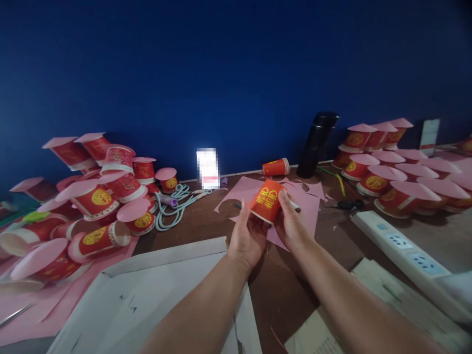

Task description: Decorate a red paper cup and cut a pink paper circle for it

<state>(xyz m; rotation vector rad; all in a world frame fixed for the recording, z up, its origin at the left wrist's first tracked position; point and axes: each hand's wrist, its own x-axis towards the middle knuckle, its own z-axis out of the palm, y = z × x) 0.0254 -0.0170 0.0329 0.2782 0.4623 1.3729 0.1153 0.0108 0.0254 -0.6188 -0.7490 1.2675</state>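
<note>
A red paper cup [266, 200] with yellow lettering is held upside down between both hands, its white rim at the bottom. My left hand [248, 240] supports it from the left and below, fingers partly hidden under it. My right hand [291, 223] grips its right side with the thumb on the wall. A thin whitish stick-like object [295, 206] shows beside the right thumb; whether that hand holds it I cannot tell. Beneath and behind the cup lies a cut sheet of pink paper [309, 211] on the brown table [273, 295].
Red cups with pink paper discs [99, 199] pile up at left; more [398, 172] stand at right. Orange-red nested cups [276, 167] lie behind, near a black flask [317, 145]. A pale cable [177, 209], lit phone [207, 167], white box lid [155, 290] and power strip [405, 246] surround the hands.
</note>
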